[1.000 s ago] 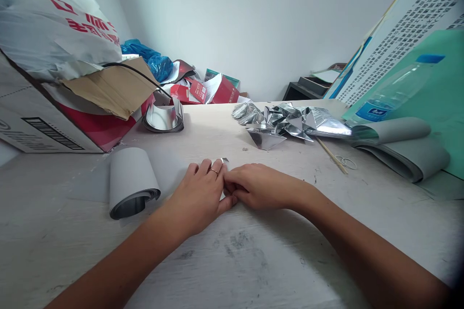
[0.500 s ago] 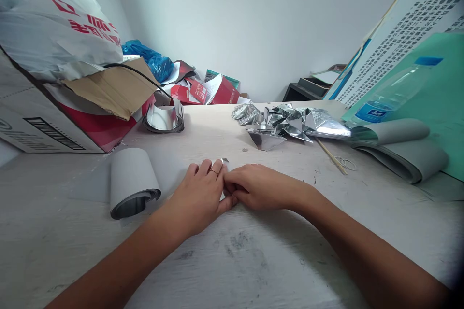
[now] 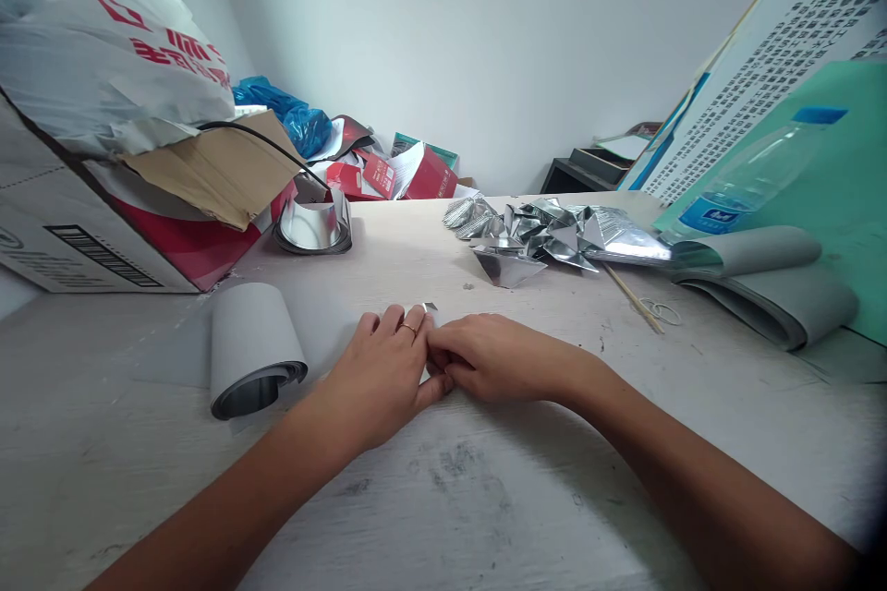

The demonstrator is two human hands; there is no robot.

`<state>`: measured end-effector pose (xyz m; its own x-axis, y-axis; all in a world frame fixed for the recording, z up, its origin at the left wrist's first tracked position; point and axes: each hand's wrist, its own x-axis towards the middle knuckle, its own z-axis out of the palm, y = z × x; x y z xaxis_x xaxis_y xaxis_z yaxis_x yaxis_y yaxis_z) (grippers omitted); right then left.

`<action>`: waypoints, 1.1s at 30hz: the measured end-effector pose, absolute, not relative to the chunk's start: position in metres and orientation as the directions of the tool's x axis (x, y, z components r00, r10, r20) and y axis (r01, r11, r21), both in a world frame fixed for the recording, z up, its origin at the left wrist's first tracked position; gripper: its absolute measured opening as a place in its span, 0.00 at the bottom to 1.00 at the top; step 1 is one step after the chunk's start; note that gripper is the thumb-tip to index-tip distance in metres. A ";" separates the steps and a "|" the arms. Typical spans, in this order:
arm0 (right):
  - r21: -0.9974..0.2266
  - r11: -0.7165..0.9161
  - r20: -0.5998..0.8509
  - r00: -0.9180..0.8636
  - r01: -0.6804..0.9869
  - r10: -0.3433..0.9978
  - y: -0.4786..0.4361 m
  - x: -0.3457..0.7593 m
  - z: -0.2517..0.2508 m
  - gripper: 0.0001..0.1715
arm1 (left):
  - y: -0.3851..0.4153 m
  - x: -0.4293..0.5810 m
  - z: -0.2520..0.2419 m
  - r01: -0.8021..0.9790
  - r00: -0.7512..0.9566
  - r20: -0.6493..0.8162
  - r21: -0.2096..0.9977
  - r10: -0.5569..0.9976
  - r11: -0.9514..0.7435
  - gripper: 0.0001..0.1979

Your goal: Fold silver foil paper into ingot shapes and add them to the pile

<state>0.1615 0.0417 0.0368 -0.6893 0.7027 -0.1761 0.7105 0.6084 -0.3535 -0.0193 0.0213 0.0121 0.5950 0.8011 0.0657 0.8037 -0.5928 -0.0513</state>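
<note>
My left hand (image 3: 384, 379) presses down on a small piece of silver paper (image 3: 431, 307) on the table, its fingers close together and a ring on one of them. Most of the piece is hidden; a shiny tip shows past the fingertips and a pale bit shows between the hands. Against its right side, my right hand (image 3: 489, 355) is closed, with curled fingers and thumb pinching at the piece's edge. The two thumbs nearly meet. Left of my hands stands a roll of grey sheet (image 3: 253, 332), partly on a translucent sheet (image 3: 170, 351).
Folded silver pieces (image 3: 547, 235) lie heaped at the back, beside a thin wooden stick (image 3: 634, 298). A silver tape roll (image 3: 311, 222) sits back left near a carton (image 3: 90, 222). On the right are a folded grey sheet (image 3: 783, 286) and a plastic bottle (image 3: 755, 171).
</note>
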 end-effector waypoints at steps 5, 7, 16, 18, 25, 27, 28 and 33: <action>-0.346 0.601 -0.182 -0.680 0.720 0.710 0.041 0.161 0.038 0.05 | 0.021 -0.018 0.013 0.813 0.583 0.048 -0.051 0.811 -0.581 0.28; -0.350 0.597 -0.183 -0.678 0.722 0.712 0.041 0.161 0.038 0.05 | 0.021 -0.018 0.014 0.814 0.580 0.040 -0.050 0.813 -0.579 0.28; -0.399 0.602 -0.184 -0.703 0.692 0.687 0.043 0.166 0.036 0.06 | 0.021 -0.018 0.013 0.808 0.589 0.046 -0.070 0.807 -0.585 0.27; -0.406 0.602 -0.190 -0.708 0.687 0.680 0.043 0.166 0.037 0.05 | 0.021 -0.018 0.013 0.807 0.589 0.042 -0.066 0.807 -0.586 0.28; -0.411 0.607 -0.202 -0.718 0.680 0.667 0.042 0.167 0.041 0.06 | 0.021 -0.018 0.014 0.804 0.595 0.047 -0.047 0.802 -0.593 0.27; -0.408 0.607 -0.204 -0.716 0.682 0.668 0.042 0.166 0.041 0.06 | 0.021 -0.018 0.014 0.805 0.594 0.053 -0.037 0.803 -0.593 0.27; -0.406 0.607 -0.202 -0.715 0.683 0.669 0.042 0.166 0.040 0.06 | 0.021 -0.018 0.013 0.805 0.593 0.056 -0.033 0.803 -0.592 0.27; -0.395 0.605 -0.189 -0.706 0.691 0.682 0.042 0.164 0.037 0.04 | 0.021 -0.018 0.014 0.805 0.593 0.051 -0.032 0.803 -0.592 0.25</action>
